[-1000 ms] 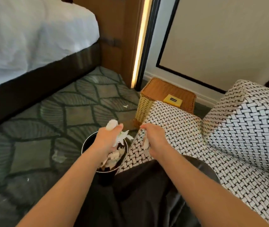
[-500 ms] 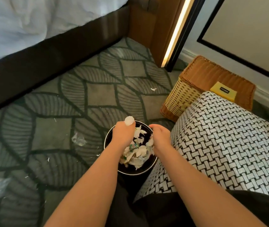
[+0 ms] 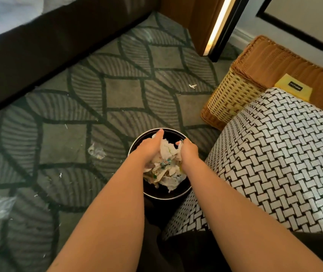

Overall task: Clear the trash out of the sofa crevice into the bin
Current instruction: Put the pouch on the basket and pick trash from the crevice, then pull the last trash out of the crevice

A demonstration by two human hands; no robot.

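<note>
Two bare forearms reach down from us into a round black bin (image 3: 157, 194) standing on the carpet, and both of our hands are inside its mouth. Our left hand (image 3: 150, 149) lies over the near-left part of the pile, fingers spread and pressing down on crumpled white paper (image 3: 166, 152); we cannot tell whether those fingers grip any of it or only rest on top. Our right hand (image 3: 188, 151) sits just beside it, toward the sofa, fingers curled around a wad of the same white paper.

Between and below both hands, the bin is filled close to its rim with trash (image 3: 164, 173): tissue-like scraps mixed with small printed wrappers showing bits of colour. The bin's side touches the sofa arm (image 3: 274, 154), which rises to the right of our right hand and is covered in a black-and-white basket-weave fabric.

Beyond the sofa arm, farther from our hands, stands a wicker basket (image 3: 233, 95) with a flat brown lid, and a yellow card (image 3: 294, 89) lies on that lid. To the left of our left hand, on the patterned green carpet (image 3: 78, 134), lies a crumpled clear plastic scrap (image 3: 96, 152). A small white fleck (image 3: 192, 86) lies on the carpet ahead of both hands. Well left and ahead runs the dark base of a bed (image 3: 58, 46) with white bedding above.
</note>
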